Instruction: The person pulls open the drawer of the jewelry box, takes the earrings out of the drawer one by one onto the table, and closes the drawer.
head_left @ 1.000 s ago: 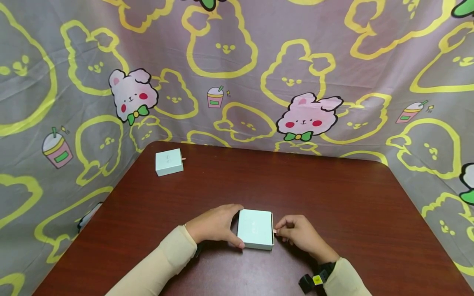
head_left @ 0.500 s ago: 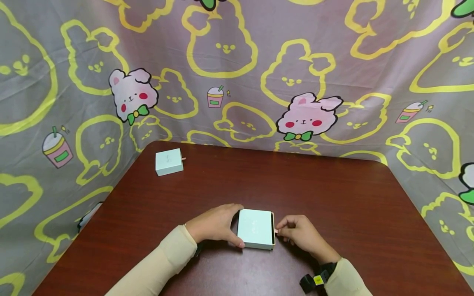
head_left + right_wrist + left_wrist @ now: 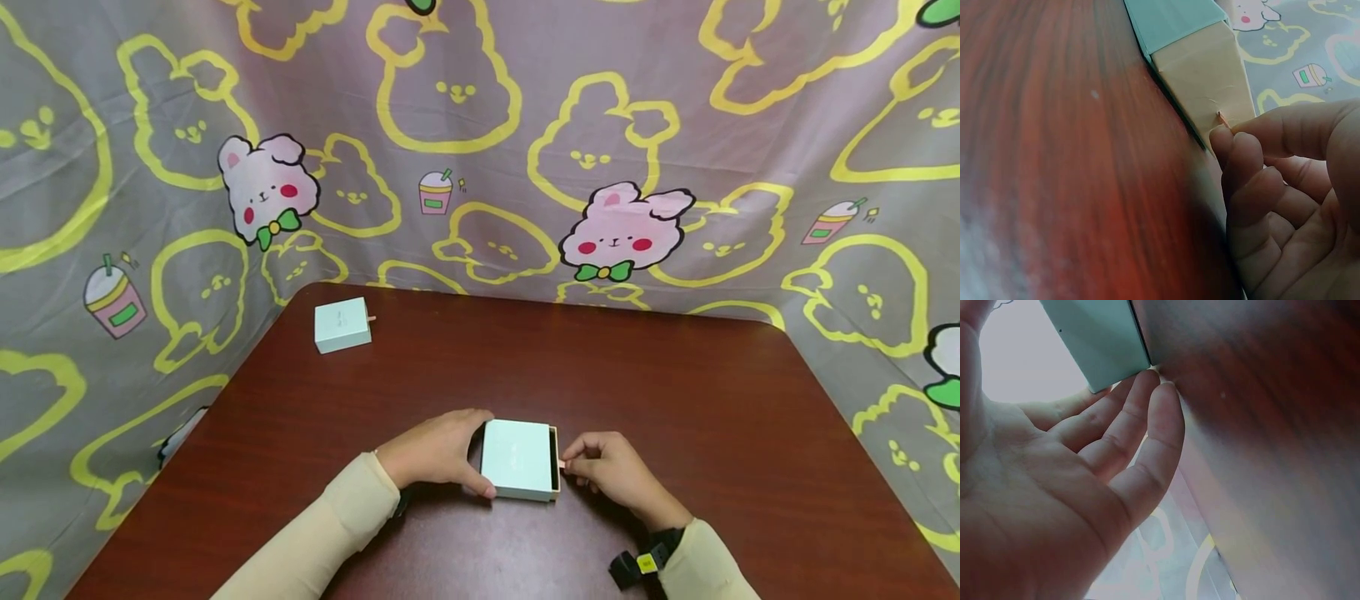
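near box (image 3: 516,458): pale mint green, squarish, lying flat on the brown table (image 3: 675,375), around the middle, with faint print on top
inner tray (image 3: 1204,81): tan, jutting slightly from the near box's right end; the head view shows a dark gap just inside its end wall
pull tab (image 3: 1223,119): short, pinkish, fixed to the inner tray's end wall
left hand (image 3: 438,450): clamped on the near box's left end, thumb at the closer corner, fingers at the farther one
right hand (image 3: 611,471): thumb and forefinger pinched together on the pull tab, other fingers curled in
right wrist: a black strap (image 3: 663,546) with a yellow patch, beside a cream sleeve (image 3: 705,567)
far box (image 3: 342,325): similar in colour, on the table's far left corner, well apart from both hands, its small tab (image 3: 371,318) pointing right
backdrop (image 3: 517,50): greyish cloth with yellow outlines, pink rabbits and drink cups
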The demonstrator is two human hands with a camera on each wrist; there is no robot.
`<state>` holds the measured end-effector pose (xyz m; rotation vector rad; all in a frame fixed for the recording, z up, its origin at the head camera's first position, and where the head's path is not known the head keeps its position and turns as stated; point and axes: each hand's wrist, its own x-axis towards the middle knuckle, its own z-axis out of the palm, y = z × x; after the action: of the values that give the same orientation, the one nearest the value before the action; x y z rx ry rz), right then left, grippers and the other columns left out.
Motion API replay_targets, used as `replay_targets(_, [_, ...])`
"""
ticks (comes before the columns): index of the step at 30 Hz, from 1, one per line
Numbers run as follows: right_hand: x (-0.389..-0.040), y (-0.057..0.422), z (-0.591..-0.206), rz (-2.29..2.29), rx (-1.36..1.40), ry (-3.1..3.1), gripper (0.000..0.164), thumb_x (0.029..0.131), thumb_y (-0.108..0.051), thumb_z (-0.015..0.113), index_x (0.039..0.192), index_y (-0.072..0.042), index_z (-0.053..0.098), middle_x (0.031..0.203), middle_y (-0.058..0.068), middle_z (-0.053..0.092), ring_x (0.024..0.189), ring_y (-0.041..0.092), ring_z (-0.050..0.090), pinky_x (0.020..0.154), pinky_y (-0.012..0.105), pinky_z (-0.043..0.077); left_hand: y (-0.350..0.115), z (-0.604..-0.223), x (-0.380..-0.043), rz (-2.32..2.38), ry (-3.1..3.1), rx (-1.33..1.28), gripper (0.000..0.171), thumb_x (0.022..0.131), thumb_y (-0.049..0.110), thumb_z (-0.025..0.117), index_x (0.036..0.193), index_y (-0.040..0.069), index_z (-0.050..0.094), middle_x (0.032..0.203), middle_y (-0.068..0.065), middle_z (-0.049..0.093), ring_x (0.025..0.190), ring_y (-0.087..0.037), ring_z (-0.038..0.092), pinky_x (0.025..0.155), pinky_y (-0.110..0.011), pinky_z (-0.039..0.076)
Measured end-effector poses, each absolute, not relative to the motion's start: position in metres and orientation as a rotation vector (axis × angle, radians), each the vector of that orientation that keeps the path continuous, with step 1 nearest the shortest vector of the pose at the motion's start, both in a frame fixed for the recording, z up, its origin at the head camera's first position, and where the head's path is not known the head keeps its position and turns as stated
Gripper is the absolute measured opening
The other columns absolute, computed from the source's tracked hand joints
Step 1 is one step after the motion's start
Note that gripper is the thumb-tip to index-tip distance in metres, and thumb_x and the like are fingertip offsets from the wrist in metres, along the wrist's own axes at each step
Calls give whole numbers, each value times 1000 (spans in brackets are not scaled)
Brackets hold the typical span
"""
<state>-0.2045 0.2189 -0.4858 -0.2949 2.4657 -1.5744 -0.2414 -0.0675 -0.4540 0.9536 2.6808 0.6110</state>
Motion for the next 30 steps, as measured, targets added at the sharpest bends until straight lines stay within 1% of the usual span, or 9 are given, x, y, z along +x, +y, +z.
replay_targets(5, [-205,220,-483,-1567,-297,2482,5,85,-5,72,85,-1,70,66,9,63,55,17,57,45,29,45,-67,-452,-242,606,2685,953,103,61,61,84,140,5,46,134,-4,53,123,-16,49,102,-34,39])
replay_targets(10, [-205,219,-483,-1544,-299,2503,6,86,0,69,85,6,68,67,13,63,55,19,56,45,29,45,-67,-451,-241,604,2685,954,104,61,61,84,140,5,46,135,-5,53,123,-16,49,102,-34,39])
replay_targets(13, [-205,218,-482,-1539,-286,2507,5,86,1,68,85,6,68,68,13,63,55,19,56,45,29,45,-67,-451,-241,603,2685,955,104,61,61,84,140,5,46,135,-5,53,124,-17,49,103,-35,39])
replay_targets(17, [-204,220,-482,-1553,-254,2492,4,86,-3,71,85,1,70,68,9,64,56,17,56,45,29,45,-67,-452,-241,603,2684,955,104,61,61,84,140,5,46,135,-5,53,123,-16,49,102,-34,39])
replay_targets(20, [-203,223,-483,-1579,-249,2477,5,85,-5,72,85,0,70,69,9,65,56,18,57,46,30,46,-67,-453,-241,607,2683,958,103,61,61,84,139,5,46,133,-4,54,122,-16,49,102,-34,40])
replay_targets(24, [-202,228,-483,-1596,-267,2475,4,85,-3,71,86,1,70,69,9,64,56,18,57,46,30,46,-67,-453,-241,607,2684,966,102,61,61,84,139,5,47,133,-4,54,122,-16,50,102,-34,40])
replay_targets(30, [-201,234,-485,-1575,-250,2500,4,82,-2,71,85,1,69,65,8,62,54,17,55,46,29,46,-67,-453,-240,607,2685,964,103,61,61,84,139,5,47,134,-5,54,123,-16,49,102,-34,39])
